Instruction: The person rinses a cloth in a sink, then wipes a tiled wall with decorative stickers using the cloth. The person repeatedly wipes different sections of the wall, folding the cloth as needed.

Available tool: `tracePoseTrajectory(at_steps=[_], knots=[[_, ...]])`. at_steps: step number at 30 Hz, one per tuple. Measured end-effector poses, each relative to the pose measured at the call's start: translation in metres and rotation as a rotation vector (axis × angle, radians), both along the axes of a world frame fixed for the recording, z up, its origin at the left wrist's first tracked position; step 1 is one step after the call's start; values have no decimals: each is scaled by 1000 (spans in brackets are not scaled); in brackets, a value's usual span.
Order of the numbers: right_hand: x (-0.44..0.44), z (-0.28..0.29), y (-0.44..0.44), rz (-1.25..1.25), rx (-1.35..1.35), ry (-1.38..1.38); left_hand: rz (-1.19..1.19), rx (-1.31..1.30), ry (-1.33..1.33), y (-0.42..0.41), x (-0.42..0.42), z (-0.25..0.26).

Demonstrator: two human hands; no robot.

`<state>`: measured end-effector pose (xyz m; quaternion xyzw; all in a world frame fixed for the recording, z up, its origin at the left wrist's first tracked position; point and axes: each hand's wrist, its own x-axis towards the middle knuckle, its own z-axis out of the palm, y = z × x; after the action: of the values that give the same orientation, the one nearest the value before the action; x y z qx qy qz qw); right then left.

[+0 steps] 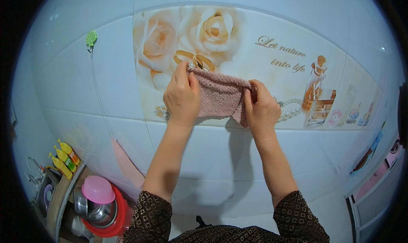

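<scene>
A dusty-pink terry cloth [220, 98] is stretched between my two hands in front of a tiled wall. Its upper edge is folded over, and a lower corner droops near the right end. My left hand [183, 98] pinches the upper left corner between thumb and fingers. At the other end my right hand [263, 107] grips the upper right corner, which is bunched at the fingertips. Behind the cloth is a decorative tile panel [245, 32] printed with roses, gold rings, pearls and lettering.
A green shell-shaped hook [91, 38] holds a long cord with a pink cloth [127, 163] hanging from it. Lower left are a red basin [122, 217], metal bowls [100, 214], a pink bowl [98, 189], yellow bottles [65, 158] and a sink [43, 192]. A doorway [376, 192] opens at right.
</scene>
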<state>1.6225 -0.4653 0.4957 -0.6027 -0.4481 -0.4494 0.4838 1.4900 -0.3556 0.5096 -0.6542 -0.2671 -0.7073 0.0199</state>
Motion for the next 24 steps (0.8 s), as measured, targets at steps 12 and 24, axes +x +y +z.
tracePoseTrajectory(at_steps=[12,24], knots=[[-5,-30,26,59,181,-176,285,351,142,8,37,-37],[19,60,62,-248,271,-305,332,414,134,12,61,42]])
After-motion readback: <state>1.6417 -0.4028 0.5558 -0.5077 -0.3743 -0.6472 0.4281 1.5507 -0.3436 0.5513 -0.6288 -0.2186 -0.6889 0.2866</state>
